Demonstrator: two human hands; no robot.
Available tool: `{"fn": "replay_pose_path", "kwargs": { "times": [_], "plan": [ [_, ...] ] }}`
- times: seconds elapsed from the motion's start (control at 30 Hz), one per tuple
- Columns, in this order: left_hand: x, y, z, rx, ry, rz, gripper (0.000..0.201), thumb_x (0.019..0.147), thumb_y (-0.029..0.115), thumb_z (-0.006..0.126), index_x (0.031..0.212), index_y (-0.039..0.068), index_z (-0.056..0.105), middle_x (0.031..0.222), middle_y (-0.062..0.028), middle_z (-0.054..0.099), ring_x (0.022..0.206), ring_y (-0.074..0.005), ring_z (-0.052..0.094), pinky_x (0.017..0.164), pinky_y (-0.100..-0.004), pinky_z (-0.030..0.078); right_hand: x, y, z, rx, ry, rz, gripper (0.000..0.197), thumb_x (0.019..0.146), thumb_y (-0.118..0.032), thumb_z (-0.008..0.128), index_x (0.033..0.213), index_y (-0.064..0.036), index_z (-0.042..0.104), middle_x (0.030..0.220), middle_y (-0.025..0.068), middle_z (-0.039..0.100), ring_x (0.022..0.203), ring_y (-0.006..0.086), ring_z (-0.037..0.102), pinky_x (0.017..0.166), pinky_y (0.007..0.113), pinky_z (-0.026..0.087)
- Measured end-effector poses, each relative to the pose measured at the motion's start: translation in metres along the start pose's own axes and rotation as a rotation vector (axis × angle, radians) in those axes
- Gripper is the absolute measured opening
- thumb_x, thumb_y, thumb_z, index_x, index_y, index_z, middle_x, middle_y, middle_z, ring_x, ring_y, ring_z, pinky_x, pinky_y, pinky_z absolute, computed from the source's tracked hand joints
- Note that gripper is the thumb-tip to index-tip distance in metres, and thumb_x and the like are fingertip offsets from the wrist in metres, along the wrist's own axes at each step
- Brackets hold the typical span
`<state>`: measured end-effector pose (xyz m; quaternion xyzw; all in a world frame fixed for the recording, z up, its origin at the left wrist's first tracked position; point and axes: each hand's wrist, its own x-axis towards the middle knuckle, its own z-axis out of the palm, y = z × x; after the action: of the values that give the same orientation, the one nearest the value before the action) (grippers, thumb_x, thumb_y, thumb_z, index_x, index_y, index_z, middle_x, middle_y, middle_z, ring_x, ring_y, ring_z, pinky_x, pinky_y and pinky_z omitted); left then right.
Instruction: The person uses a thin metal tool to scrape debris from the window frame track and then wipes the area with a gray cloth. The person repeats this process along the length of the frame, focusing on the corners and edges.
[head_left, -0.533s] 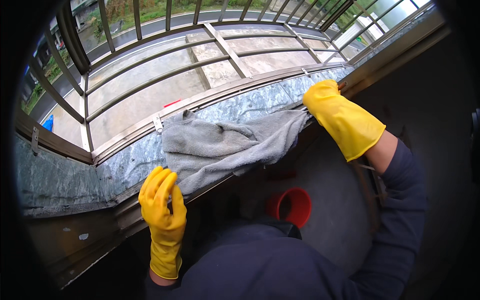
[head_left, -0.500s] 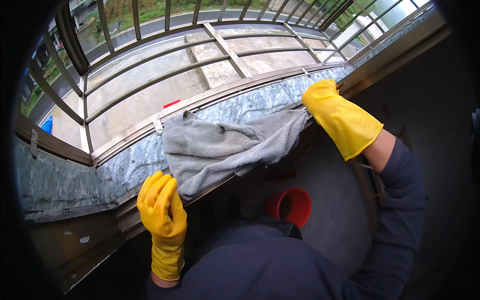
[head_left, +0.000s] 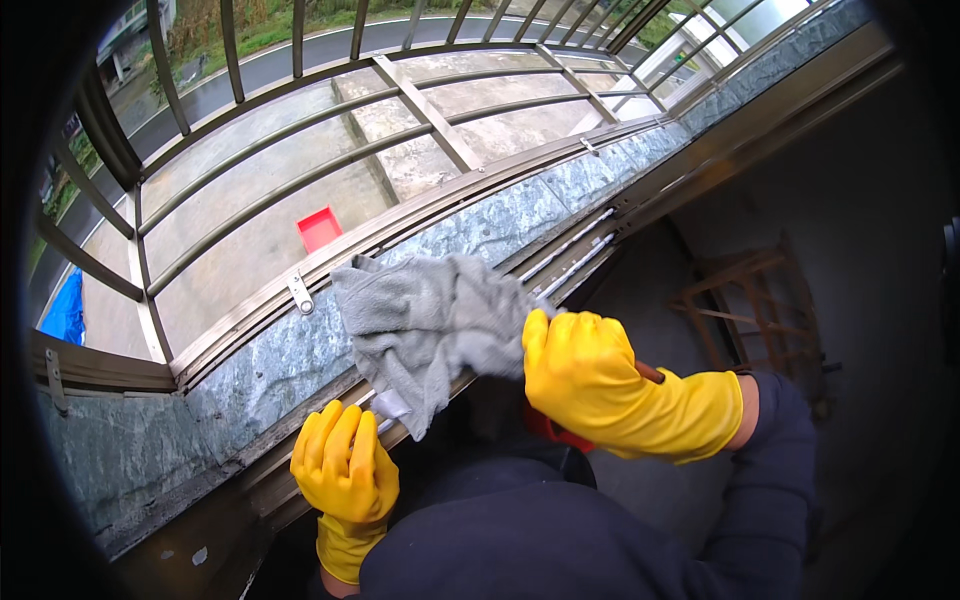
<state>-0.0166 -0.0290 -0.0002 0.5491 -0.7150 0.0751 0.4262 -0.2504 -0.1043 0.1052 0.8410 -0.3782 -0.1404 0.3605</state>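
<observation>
A crumpled grey cloth [head_left: 430, 315] lies across the window sill and the metal window track [head_left: 575, 262]. My right hand [head_left: 585, 380], in a yellow rubber glove, is closed at the cloth's right end. The brown end of a handle [head_left: 650, 373] sticks out of that fist; the tool's working end is not clear. My left hand [head_left: 345, 465], also gloved in yellow, rests at the track by the cloth's lower left corner, its fingers curled. A small whitish piece [head_left: 390, 405] shows beside its fingertips; what those fingers hold, if anything, is hidden.
Metal window bars [head_left: 412, 100] stand beyond the grey stone-patterned sill [head_left: 270, 365]. Outside are a red tray-like thing [head_left: 320, 230] and a blue bundle [head_left: 65, 310]. Indoors, a red bucket [head_left: 560, 430] is partly hidden below my right hand, and a wooden frame [head_left: 750, 300] stands at right.
My right hand has come down and left, toward my body, and the cloth has bunched up, baring the track on the right. My left hand has shifted slightly right and down.
</observation>
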Motion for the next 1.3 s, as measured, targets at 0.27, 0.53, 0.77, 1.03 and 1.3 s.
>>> {"fn": "replay_pose_path", "kwargs": {
  "times": [0.27, 0.53, 0.77, 1.03, 1.3],
  "plan": [
    [0.0, 0.0, 0.001, -0.075, -0.147, -0.16, 0.03, 0.082, 0.005, 0.067, 0.111, -0.002, 0.066, 0.104, -0.0165, 0.067, 0.097, -0.0377, 0.065, 0.084, -0.0449, 0.051, -0.005, 0.092, 0.039, 0.226, -0.511, 0.156, 0.02, 0.074, -0.013, 0.071, 0.092, -0.01, 0.062, 0.083, 0.0095, 0.065, 0.082, 0.031, 0.067, 0.067, 0.042, 0.05],
    [0.011, 0.003, -0.007, -0.109, -0.262, -0.189, 0.042, 0.082, 0.013, 0.073, 0.121, -0.001, 0.063, 0.114, -0.0193, 0.065, 0.107, -0.037, 0.062, 0.093, -0.0434, 0.047, -0.022, 0.151, 0.107, 0.014, -0.442, 0.532, 0.032, 0.082, -0.013, 0.065, 0.111, -0.0254, 0.068, 0.087, 0.0069, 0.066, 0.081, 0.0309, 0.067, 0.069, 0.044, 0.053],
    [0.008, 0.001, -0.003, -0.082, -0.239, -0.163, 0.045, 0.08, 0.015, 0.075, 0.118, -0.004, 0.061, 0.113, -0.0216, 0.065, 0.103, -0.0398, 0.063, 0.09, -0.0465, 0.048, 0.018, 0.151, 0.133, 0.062, -0.686, 0.404, 0.015, 0.085, -0.018, 0.06, 0.092, -0.0131, 0.072, 0.089, 0.0122, 0.072, 0.088, 0.0331, 0.071, 0.075, 0.044, 0.055],
    [0.013, 0.002, 0.0, -0.054, -0.243, -0.141, 0.048, 0.083, 0.02, 0.075, 0.12, -0.006, 0.058, 0.113, -0.0237, 0.064, 0.103, -0.0417, 0.063, 0.089, -0.0477, 0.05, 0.108, 0.161, 0.075, 0.097, -0.859, -0.337, 0.019, 0.071, -0.009, 0.066, 0.088, -0.0099, 0.076, 0.085, 0.0161, 0.072, 0.084, 0.0339, 0.071, 0.072, 0.043, 0.056],
    [0.014, -0.001, -0.003, -0.053, -0.407, -0.232, 0.069, 0.086, 0.05, 0.069, 0.128, -0.004, 0.058, 0.123, -0.0238, 0.062, 0.11, -0.0399, 0.06, 0.093, -0.0461, 0.047, 0.14, 0.133, 0.038, 0.307, -0.719, -0.491, 0.028, 0.074, -0.007, 0.066, 0.098, -0.0157, 0.077, 0.087, 0.0121, 0.073, 0.083, 0.0324, 0.07, 0.07, 0.041, 0.055]
  ]
}}
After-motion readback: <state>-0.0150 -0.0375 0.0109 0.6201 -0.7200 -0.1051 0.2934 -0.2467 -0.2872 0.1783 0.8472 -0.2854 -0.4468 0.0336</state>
